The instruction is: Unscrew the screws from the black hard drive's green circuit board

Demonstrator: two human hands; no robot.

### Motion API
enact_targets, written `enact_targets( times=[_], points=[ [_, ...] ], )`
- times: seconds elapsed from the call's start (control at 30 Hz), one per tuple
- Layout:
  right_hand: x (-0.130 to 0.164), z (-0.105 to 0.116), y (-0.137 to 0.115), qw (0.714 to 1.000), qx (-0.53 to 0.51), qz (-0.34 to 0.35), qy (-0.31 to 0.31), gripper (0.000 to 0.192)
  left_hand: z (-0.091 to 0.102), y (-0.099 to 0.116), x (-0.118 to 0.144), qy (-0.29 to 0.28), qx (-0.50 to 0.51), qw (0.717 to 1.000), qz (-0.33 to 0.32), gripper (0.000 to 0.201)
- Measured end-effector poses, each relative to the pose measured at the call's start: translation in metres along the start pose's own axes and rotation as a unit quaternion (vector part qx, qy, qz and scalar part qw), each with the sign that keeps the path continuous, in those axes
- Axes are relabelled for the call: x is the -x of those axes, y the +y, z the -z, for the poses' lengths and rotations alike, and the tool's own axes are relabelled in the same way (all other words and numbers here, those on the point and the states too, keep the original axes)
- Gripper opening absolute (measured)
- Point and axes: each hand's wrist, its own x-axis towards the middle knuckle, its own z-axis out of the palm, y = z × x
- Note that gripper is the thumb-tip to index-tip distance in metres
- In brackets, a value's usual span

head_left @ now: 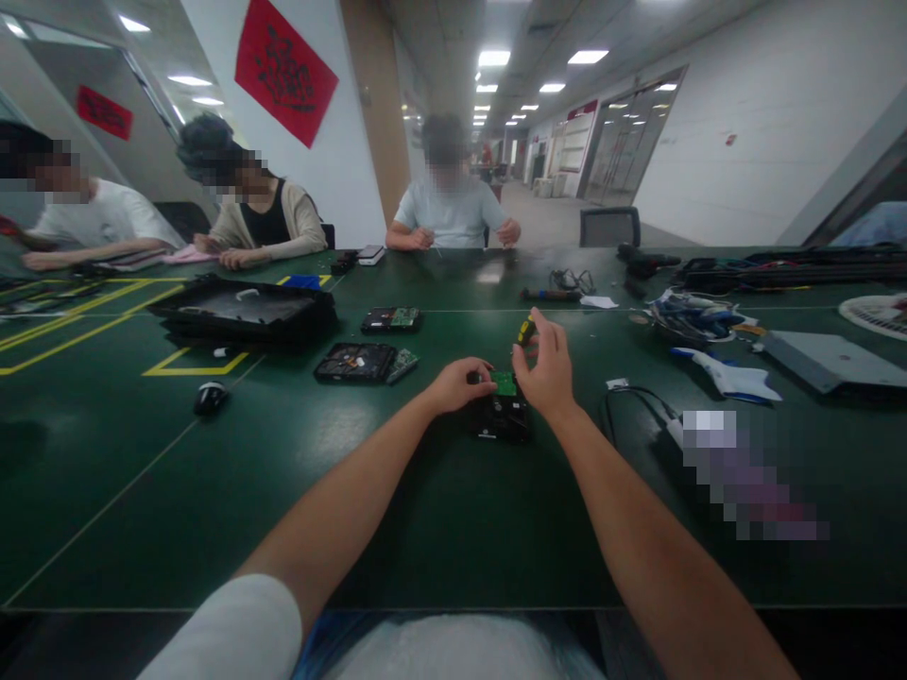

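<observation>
A black hard drive [502, 420] lies on the green table in front of me, its green circuit board [504, 382] showing at the far end. My left hand [460, 385] curls its fingers and thumb onto the drive's far left edge, by the board. Between the thumb and fingers of my right hand [549, 368] is a small yellow-and-black screwdriver [525, 331], held above the drive's right side. Its tip is hidden or too small to make out.
To the left are an opened hard drive [354, 362], a loose circuit board [402, 365], another drive [391, 320], a mouse [211, 399] and a black tray [245, 312]. A cable [641, 389], a blue-white wrapper [729, 374] and a grey box [836, 361] lie right. Several people sit around.
</observation>
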Motion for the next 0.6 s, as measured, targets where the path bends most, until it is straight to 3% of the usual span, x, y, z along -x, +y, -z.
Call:
enact_targets(
  times=[0.6],
  points=[
    [-0.0002,-0.001,0.0027,1.0,-0.006,-0.018,0.013,0.068,0.0006,-0.0014,0.0005,0.003,0.003,1.0,-0.009,0.017]
  ],
)
